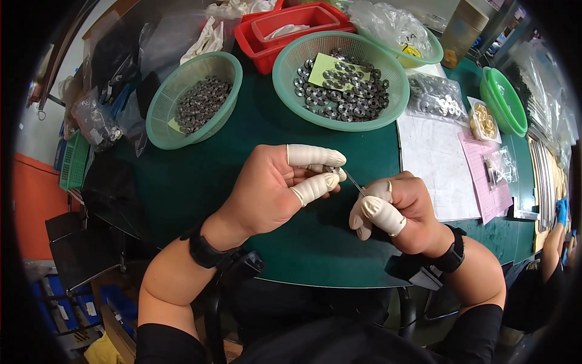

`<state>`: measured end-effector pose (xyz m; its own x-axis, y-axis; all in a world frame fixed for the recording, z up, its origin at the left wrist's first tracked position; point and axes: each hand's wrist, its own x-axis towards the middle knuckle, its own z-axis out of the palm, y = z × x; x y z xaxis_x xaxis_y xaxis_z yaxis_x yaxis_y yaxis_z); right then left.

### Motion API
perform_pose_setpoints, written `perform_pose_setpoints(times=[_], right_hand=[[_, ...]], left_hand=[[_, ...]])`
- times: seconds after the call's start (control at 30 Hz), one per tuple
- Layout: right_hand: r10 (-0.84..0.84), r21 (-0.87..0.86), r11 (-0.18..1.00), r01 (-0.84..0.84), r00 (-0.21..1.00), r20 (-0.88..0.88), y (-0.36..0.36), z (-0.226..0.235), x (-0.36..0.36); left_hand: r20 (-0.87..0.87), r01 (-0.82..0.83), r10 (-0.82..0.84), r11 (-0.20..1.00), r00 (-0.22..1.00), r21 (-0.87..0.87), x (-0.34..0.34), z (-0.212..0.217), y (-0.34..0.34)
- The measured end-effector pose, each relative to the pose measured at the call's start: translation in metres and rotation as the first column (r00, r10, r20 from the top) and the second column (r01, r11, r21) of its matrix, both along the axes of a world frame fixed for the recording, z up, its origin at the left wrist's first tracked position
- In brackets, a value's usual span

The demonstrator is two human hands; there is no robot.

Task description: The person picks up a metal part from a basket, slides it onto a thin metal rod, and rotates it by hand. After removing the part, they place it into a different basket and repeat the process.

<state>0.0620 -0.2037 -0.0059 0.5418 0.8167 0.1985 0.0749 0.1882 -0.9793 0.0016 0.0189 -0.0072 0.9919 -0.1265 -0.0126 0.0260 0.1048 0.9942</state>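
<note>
Green tabletop (327, 258) beneath, the left hand (260, 188) pinches a small metal part (331, 170), the right hand (403, 209) a slim rod (355, 184) at its four o'clock, apparently working it, next needing steady aim.

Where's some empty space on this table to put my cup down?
Bare green table lies between the smaller basket and the left hand, and at the near edge, between the forearms. The white sheet has room between the right hand and the pink sheet. The far side is crowded: big basket, red tray and plastic bags sit close together.
</note>
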Motion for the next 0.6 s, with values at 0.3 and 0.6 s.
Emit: perform_pose_setpoints(times=[0.3, 0.6], right_hand=[[0.021, -0.014, 1.000, -0.021, 1.000, 0.002, 0.0002, -0.0017, -0.0002], [0.028, -0.062, 0.998, -0.027, 0.999, 0.020, 0.0033, 0.0003, -0.0004]], left_hand=[[-0.047, -0.013, 0.014, 1.000, 0.999, 0.019, 0.0007, 0.0023, 0.0006], [-0.077, 0.002, 0.003, 0.998, 0.997, 0.065, 0.0007, 0.0045, -0.0017]])
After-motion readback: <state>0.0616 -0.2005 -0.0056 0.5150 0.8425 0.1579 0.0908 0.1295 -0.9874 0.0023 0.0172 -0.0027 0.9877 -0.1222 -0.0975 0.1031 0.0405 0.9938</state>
